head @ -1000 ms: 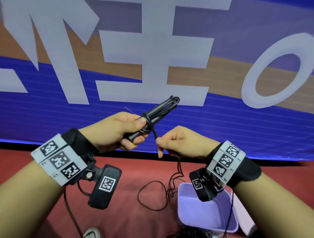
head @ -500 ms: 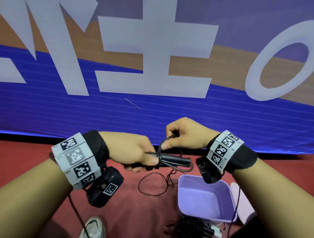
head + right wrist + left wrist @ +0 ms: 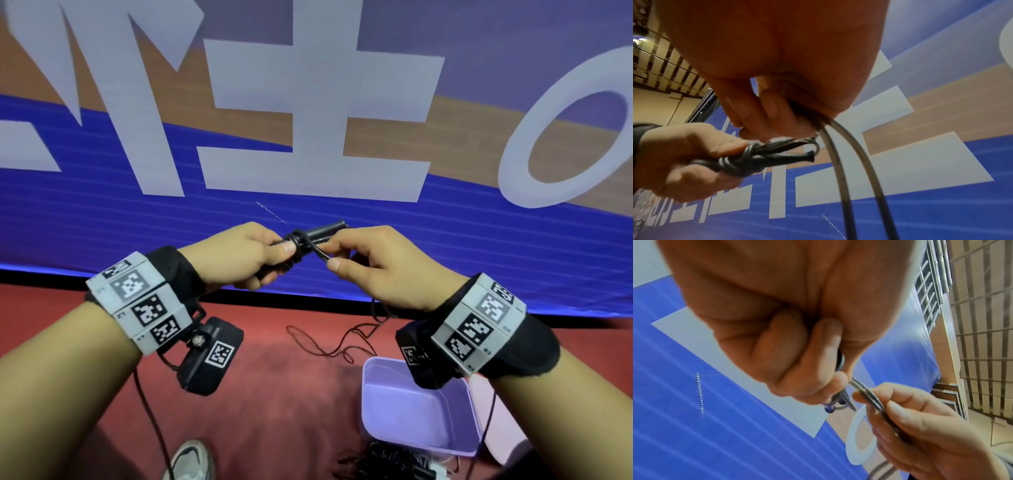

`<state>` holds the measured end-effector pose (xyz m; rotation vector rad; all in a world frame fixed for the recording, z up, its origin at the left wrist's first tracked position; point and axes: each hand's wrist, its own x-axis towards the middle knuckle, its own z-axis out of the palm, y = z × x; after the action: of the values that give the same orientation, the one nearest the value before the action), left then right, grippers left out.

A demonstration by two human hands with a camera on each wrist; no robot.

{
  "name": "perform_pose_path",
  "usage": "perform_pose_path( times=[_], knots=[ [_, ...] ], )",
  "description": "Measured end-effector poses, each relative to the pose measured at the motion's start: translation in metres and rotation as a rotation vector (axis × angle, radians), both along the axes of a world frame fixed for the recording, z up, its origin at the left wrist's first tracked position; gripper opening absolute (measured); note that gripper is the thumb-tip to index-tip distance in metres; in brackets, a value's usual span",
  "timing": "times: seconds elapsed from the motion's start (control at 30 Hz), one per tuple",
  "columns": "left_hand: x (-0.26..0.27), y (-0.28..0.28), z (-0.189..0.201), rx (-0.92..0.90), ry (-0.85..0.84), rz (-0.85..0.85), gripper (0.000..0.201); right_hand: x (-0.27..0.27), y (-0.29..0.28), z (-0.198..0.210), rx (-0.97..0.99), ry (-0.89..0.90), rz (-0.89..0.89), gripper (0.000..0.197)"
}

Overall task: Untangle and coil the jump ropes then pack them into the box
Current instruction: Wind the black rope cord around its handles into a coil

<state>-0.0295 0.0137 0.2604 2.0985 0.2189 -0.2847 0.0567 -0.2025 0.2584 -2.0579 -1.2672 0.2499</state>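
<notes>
1. The banner [image 3: 308,212] behind the hands carries large pale letters, cropped and unreadable.
2. The left hand [image 3: 239,257] grips the jump rope [image 3: 310,236] handles, which are wound with cord, their long axis pointing toward two o'clock.
3. The right hand [image 3: 383,263] pinches two cord strands at three o'clock.
4. The box [image 3: 421,407] sits open on the floor at five o'clock.

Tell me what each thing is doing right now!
Left hand: grips the handles.
Handles: held together, cord wound round them.
Right hand: pinches the cord.
Cord: partly wound, two strands run from the right hand; the rest trails loose on the floor.
Box: open, nothing visible inside, on the floor.
Other ropes: in a heap beside the box.
</notes>
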Motion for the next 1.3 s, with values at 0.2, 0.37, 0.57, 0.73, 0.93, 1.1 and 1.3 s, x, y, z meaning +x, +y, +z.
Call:
perform_pose_path(
  times=[0.2, 0.37, 0.57, 0.73, 0.93, 1.1, 1.3],
  knots=[
    [-0.005, 0.0, 0.002, -0.329, -0.102, 0.084, 0.036, 0.001, -0.002, -0.003, -0.003, 0.353, 0.1, 0.037],
    [-0.013, -0.008, 0.012, -0.595, -0.143, 0.036, 0.034, 0.007, -0.003, -0.006, -0.036, 0.37, 0.119, 0.015],
    [-0.019, -0.005, 0.01, -0.644, -0.041, -0.256, 0.042, 0.018, 0.001, -0.021, -0.108, 0.293, 0.062, 0.029],
    [-0.023, -0.023, 0.0, -0.527, 0.105, -0.467, 0.033, 0.028, -0.001, -0.04, -0.395, 0.099, -0.007, 0.008],
    [-0.022, -0.022, -0.002, -0.135, 0.233, -0.477, 0.032, 0.021, -0.003, -0.018, -0.343, -0.086, -0.014, 0.042],
    [-0.016, -0.028, -0.015, 0.21, 0.278, -0.386, 0.036, 0.014, 0.001, -0.012, -0.271, -0.212, 0.017, 0.017],
    [-0.008, -0.005, -0.007, 0.197, 0.06, -0.086, 0.037, 0.002, -0.004, 0.001, -0.079, -0.221, -0.066, 0.011]
  ],
)
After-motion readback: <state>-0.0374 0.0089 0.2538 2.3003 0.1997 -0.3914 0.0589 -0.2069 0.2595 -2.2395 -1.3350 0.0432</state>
